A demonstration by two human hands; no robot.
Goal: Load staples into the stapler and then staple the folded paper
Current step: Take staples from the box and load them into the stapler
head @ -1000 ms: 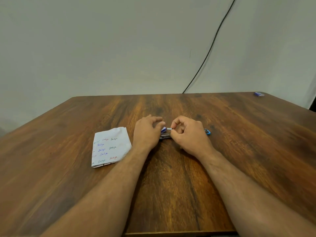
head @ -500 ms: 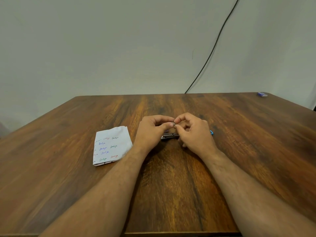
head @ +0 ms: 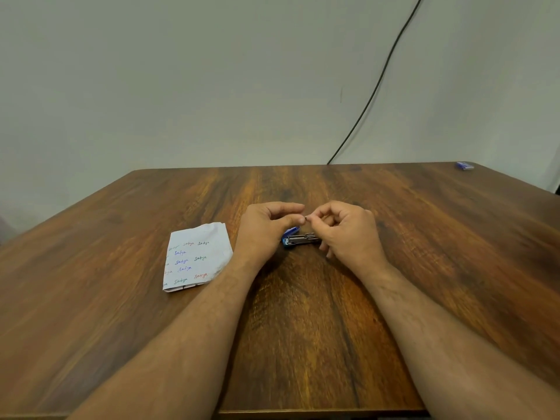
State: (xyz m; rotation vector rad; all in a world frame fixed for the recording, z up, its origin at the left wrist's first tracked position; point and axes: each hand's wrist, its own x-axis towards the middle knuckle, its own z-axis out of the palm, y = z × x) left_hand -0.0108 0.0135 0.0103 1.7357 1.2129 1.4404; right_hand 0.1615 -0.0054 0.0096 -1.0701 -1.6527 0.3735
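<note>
Bare wood of the desk point(head: 303, 344) nearest, crossed by both forearms. Further in, to the left, the folded paper point(head: 197, 257), lying flat with handwriting up, untouched and apart from either hand; no staple visible in it, so stapling judged not yet done.

Beyond that, at mid-desk, the stapler point(head: 300, 238), lying on the wood with its metal magazine exposed and its blue cover swung aside toward the left. Opening step therefore done; loading judged under way, not complete.

Just above the stapler, left hand point(head: 266, 228) and right hand point(head: 348, 234) meeting fingertip to fingertip. Right grip: thumb and forefinger pressed together on something tiny and dark, probably a strip of staples, though too small to confirm. Left grip: fingers curled with thumb and forefinger tips drawn close at the same spot; whether also pinching the strip, cannot tell.

Left to do, by judgement: seat the strip in the magazine, close the cover, bring paper under the head, press.

Farthest back, a small blue box point(head: 465, 166) at the right rear corner, and a black cable point(head: 378, 86) on the wall.
</note>
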